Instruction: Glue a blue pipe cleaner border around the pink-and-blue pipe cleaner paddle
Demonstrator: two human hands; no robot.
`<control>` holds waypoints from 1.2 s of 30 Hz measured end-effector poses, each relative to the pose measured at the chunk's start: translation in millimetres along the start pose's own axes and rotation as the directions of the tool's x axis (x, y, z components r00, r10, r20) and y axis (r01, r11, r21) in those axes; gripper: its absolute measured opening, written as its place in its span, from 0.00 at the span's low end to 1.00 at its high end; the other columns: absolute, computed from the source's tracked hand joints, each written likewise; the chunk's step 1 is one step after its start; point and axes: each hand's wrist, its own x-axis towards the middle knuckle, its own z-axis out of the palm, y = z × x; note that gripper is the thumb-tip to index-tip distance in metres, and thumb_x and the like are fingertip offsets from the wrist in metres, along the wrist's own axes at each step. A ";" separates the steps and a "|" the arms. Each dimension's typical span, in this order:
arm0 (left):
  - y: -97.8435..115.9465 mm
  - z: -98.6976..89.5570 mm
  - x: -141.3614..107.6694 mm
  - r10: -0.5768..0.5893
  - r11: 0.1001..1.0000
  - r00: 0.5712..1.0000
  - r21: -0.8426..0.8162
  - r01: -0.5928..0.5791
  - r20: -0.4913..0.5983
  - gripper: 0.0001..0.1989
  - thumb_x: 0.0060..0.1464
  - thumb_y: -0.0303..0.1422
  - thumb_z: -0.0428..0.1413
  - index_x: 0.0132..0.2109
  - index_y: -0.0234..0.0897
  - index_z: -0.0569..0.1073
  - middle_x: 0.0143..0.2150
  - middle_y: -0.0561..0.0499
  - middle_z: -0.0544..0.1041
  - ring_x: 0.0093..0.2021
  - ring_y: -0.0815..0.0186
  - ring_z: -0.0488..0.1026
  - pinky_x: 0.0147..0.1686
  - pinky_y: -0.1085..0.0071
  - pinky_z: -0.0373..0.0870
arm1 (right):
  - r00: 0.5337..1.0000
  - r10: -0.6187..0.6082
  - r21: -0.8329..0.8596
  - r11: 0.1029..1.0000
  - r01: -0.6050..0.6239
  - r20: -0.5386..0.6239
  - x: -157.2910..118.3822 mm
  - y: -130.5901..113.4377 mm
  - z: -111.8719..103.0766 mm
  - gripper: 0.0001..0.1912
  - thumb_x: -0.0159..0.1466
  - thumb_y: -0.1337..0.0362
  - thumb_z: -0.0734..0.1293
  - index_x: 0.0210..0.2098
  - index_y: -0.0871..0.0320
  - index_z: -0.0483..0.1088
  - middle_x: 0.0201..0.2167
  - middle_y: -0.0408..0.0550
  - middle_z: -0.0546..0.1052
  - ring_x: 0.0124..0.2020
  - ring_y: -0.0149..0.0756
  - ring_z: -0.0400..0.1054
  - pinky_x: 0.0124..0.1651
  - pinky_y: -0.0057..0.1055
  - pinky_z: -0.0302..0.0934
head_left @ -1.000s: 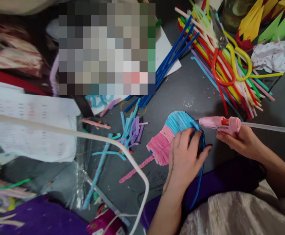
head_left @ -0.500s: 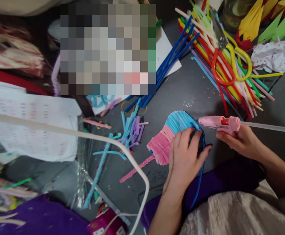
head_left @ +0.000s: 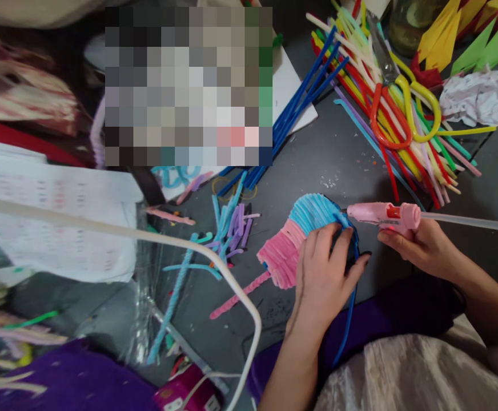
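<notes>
In the head view, the left hand [head_left: 326, 268] lies over the lower right part of the pink-and-blue fuzzy piece [head_left: 306, 222], which sits flat on the bench [head_left: 300, 165]. Its fingers are bent, their tips at the piece's right edge; whether they pinch anything there, I cannot tell. A dark blue stem [head_left: 346, 331] runs along that edge, passes by the thumb and trails down over purple cloth [head_left: 398, 311].

The right hand [head_left: 416, 245] is closed round the handle of the pink glue gun [head_left: 380, 215]. The gun points left, its nozzle at the upper right edge of the piece, and a clear stick [head_left: 472, 222] juts out of its back end. A twisted pink stem [head_left: 238, 297] slants out from the piece's lower left.

Left of the piece lie short purple and light blue cuttings [head_left: 234, 228]. Beyond the gun, scissors [head_left: 388, 85] with one red and one yellow handle loop rest on a heap of coloured stems [head_left: 424, 165], with crumpled paper [head_left: 474, 97] to the right of them.
</notes>
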 end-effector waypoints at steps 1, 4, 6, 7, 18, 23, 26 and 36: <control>-0.1 0.0 0.0 0.001 1.000 1.000 0.000 -0.001 0.000 0.22 0.66 0.42 0.60 0.58 0.30 0.72 0.53 0.37 0.74 0.52 0.50 0.72 0.50 0.55 0.72 | 1.000 0.001 0.000 1.000 -0.001 0.001 -0.1 0.2 0.1 0.26 0.70 0.45 0.65 0.23 0.52 0.58 0.17 0.40 0.62 0.26 0.33 0.61 0.29 0.29 0.56; -0.3 0.1 -0.2 0.000 1.000 1.000 0.003 0.000 -0.003 0.21 0.66 0.42 0.59 0.58 0.32 0.72 0.53 0.37 0.74 0.52 0.50 0.72 0.50 0.55 0.72 | 1.000 0.007 0.004 1.000 -0.007 0.012 0.0 0.8 0.2 0.25 0.70 0.45 0.65 0.23 0.52 0.59 0.17 0.40 0.62 0.25 0.33 0.61 0.29 0.29 0.56; -0.5 0.1 -0.3 -0.002 1.000 1.000 0.007 0.002 -0.005 0.21 0.66 0.42 0.59 0.58 0.33 0.72 0.53 0.38 0.75 0.52 0.51 0.72 0.50 0.55 0.73 | 1.000 0.015 0.003 1.000 -0.015 0.021 0.2 0.8 -0.1 0.25 0.70 0.46 0.65 0.23 0.52 0.59 0.16 0.40 0.62 0.25 0.33 0.62 0.29 0.30 0.56; -0.5 0.0 -0.3 -0.002 1.000 1.000 0.010 0.002 -0.004 0.21 0.66 0.42 0.59 0.58 0.33 0.72 0.53 0.38 0.75 0.52 0.51 0.72 0.50 0.55 0.73 | 1.000 0.019 0.002 1.000 -0.019 0.025 0.3 0.6 -0.3 0.25 0.70 0.46 0.65 0.23 0.52 0.60 0.16 0.39 0.62 0.25 0.33 0.62 0.28 0.29 0.56; -0.1 -0.7 -0.4 -0.012 1.000 1.000 0.004 0.012 0.010 0.20 0.67 0.42 0.58 0.58 0.34 0.72 0.53 0.38 0.75 0.53 0.51 0.72 0.50 0.54 0.73 | 0.998 0.052 0.033 0.998 -0.054 0.044 -0.6 -2.6 -3.9 0.22 0.70 0.47 0.66 0.27 0.54 0.65 0.16 0.38 0.63 0.23 0.32 0.61 0.26 0.29 0.54; -0.4 -0.6 -0.8 -0.021 1.000 1.000 0.000 0.021 0.015 0.20 0.67 0.43 0.58 0.59 0.35 0.72 0.54 0.38 0.74 0.53 0.51 0.72 0.51 0.54 0.73 | 0.998 0.052 0.010 0.999 -0.052 0.045 -0.2 -1.4 -2.1 0.24 0.70 0.45 0.66 0.24 0.53 0.62 0.15 0.40 0.63 0.23 0.33 0.62 0.26 0.29 0.55; -0.6 -0.5 -1.0 -0.024 1.000 1.000 -0.005 0.024 0.016 0.20 0.67 0.42 0.59 0.59 0.35 0.72 0.54 0.38 0.74 0.53 0.51 0.72 0.50 0.55 0.73 | 0.998 0.050 -0.008 0.999 -0.049 0.033 -0.8 0.3 -1.0 0.24 0.69 0.44 0.66 0.25 0.53 0.63 0.16 0.41 0.64 0.25 0.35 0.64 0.27 0.29 0.56; -0.5 -0.7 -0.3 -0.007 1.000 1.000 0.007 0.007 0.005 0.21 0.66 0.42 0.59 0.58 0.32 0.72 0.53 0.37 0.75 0.53 0.51 0.72 0.50 0.55 0.73 | 0.998 0.053 -0.026 0.998 -0.052 0.038 -1.0 0.5 -1.2 0.24 0.70 0.46 0.66 0.23 0.53 0.62 0.16 0.41 0.64 0.26 0.35 0.65 0.27 0.29 0.56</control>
